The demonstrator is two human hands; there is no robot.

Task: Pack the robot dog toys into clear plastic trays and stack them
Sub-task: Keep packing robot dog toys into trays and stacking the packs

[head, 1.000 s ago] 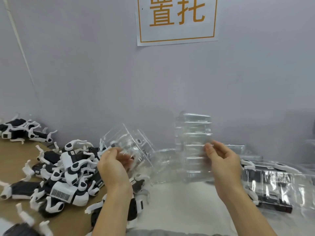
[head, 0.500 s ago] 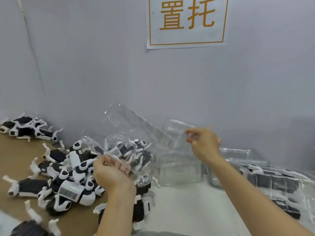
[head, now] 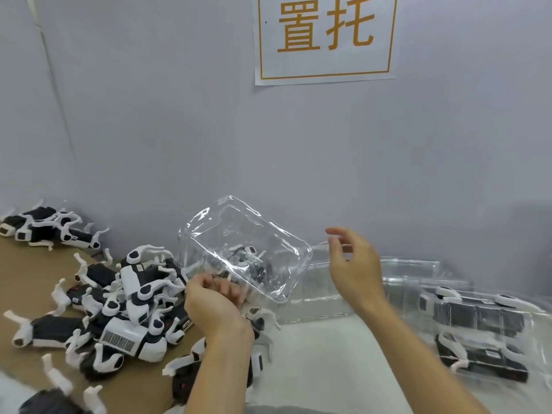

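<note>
My left hand (head: 213, 303) grips the near edge of an empty clear plastic tray (head: 242, 246) and holds it tilted in the air above the table. My right hand (head: 354, 267) hovers just right of the tray with its fingers spread and loose, holding nothing. A heap of black-and-white robot dog toys (head: 119, 306) lies on brown cardboard at the left. At the right, packed clear trays (head: 478, 327) hold toys inside.
Empty clear trays (head: 316, 294) lie against the grey wall behind my hands. More toys (head: 44, 228) sit in the far left corner. A white sign with orange characters (head: 325, 37) hangs on the wall. The white table surface (head: 328, 363) lies between my arms.
My left hand has raised the clear tray and turned it. My right hand has let go of the tray stack behind and come back toward the held tray.
</note>
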